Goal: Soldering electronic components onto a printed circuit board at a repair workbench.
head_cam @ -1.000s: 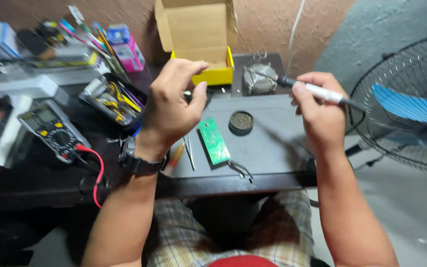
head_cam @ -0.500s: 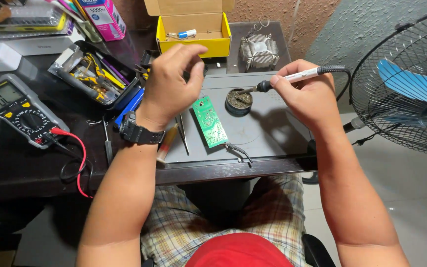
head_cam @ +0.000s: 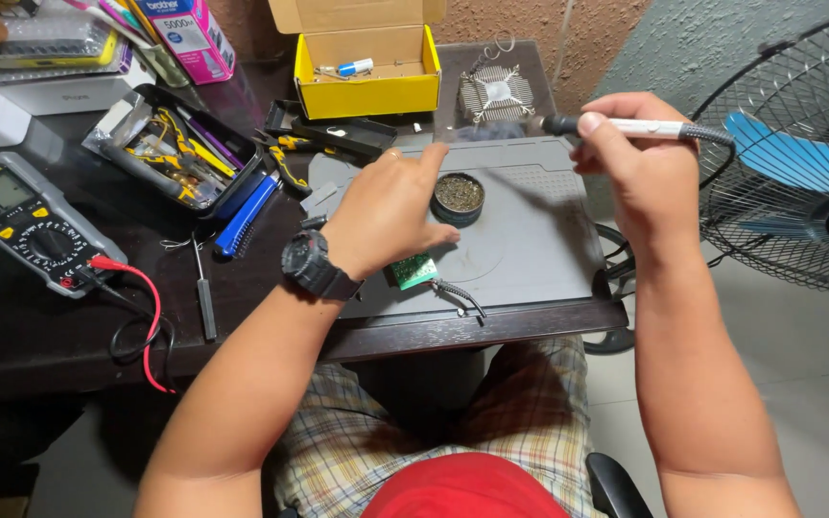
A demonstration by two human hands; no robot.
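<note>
Iron gripped in right hand, mid-soldering; left hand, fingers loose and empty, covers board; next needs careful tip placement.

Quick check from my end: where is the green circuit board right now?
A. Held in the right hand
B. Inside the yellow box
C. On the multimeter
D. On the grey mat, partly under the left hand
D: the circuit board lies on the grey mat, its top covered by the left hand, while the right hand holds only the soldering iron.
</note>
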